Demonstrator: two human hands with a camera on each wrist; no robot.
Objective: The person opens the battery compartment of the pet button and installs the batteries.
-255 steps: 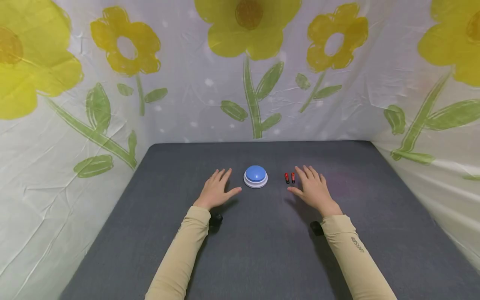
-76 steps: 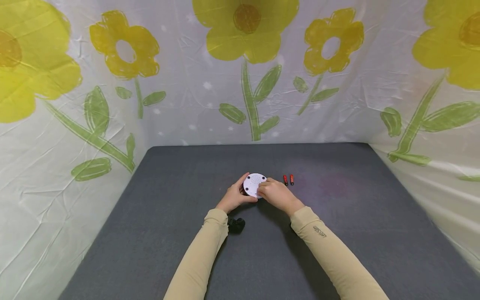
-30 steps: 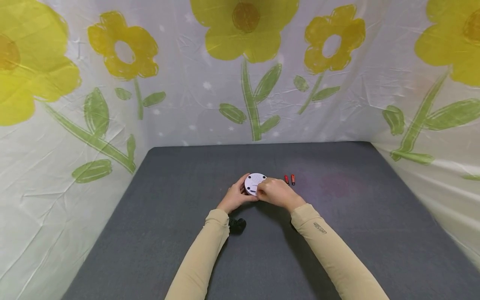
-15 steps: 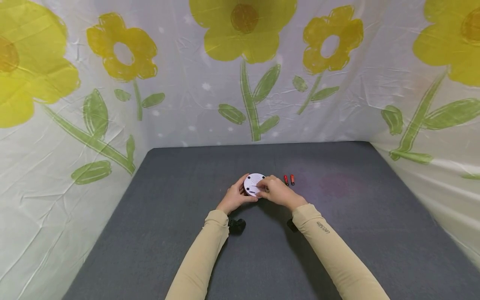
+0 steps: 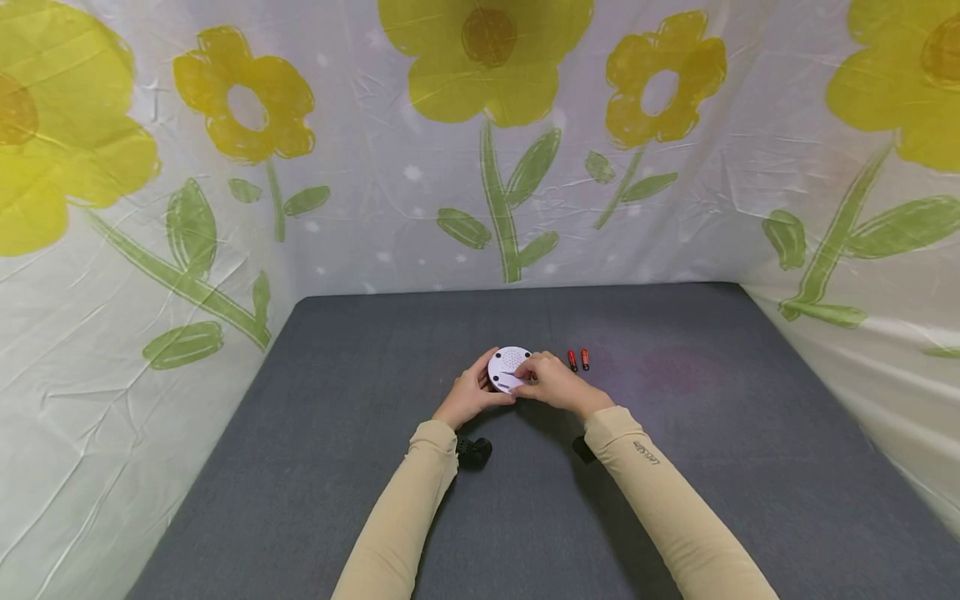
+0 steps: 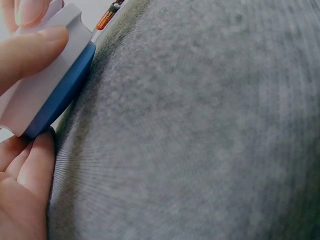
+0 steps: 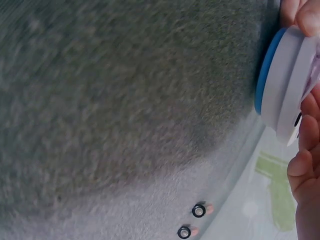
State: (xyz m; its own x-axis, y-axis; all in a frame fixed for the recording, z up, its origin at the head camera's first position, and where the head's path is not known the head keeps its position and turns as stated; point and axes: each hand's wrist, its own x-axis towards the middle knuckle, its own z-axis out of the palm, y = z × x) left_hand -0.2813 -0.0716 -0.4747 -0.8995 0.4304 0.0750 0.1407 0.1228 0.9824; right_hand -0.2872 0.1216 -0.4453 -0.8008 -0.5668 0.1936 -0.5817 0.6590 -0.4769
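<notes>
Button (image 5: 503,364): we see smooth plastic
Tabletop (image 5: 495,533): we see rough, matt cloth
Batteries (image 5: 585,358): we see glossy casings, metallic ends
Backdrop (image 5: 375,200): we see creased, faintly shiny fabric

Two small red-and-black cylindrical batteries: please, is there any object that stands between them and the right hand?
Nothing visible does. In the head view, the batteries lie just beyond the right hand on the dark grey fabric-covered table. Its fingers are at the round white plastic device, on the other side.

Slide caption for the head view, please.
Left hand holds the button underside up, right hand touching it, two batteries nearby.
</notes>
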